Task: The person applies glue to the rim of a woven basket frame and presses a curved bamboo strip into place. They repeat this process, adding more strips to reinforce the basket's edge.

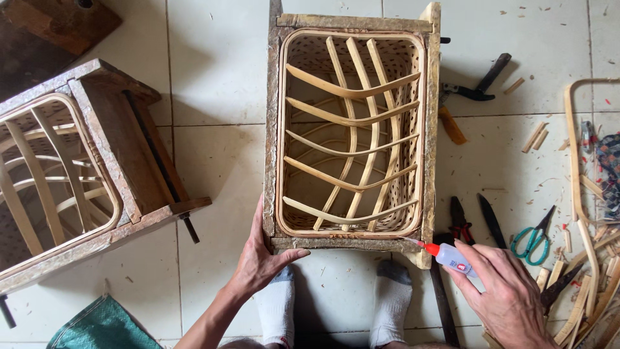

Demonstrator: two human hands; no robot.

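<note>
A rectangular wooden mould (429, 129) stands on the tiled floor with a woven bamboo basket (352, 132) set inside it, curved bamboo ribs crossing its open top. My left hand (261, 258) grips the mould's near left corner, thumb lying along the front edge. My right hand (507, 294) holds a small clear glue bottle (452, 257) with a red nozzle. The nozzle tip touches the basket rim at the near right corner. My feet in white socks (278, 304) rest just below the mould.
A second mould with a basket (71, 174) lies tilted at the left. Pliers (475, 90), a knife (492, 221), green-handled scissors (533, 239) and bamboo strips (584, 258) are scattered at the right. A green cloth (103, 326) sits bottom left.
</note>
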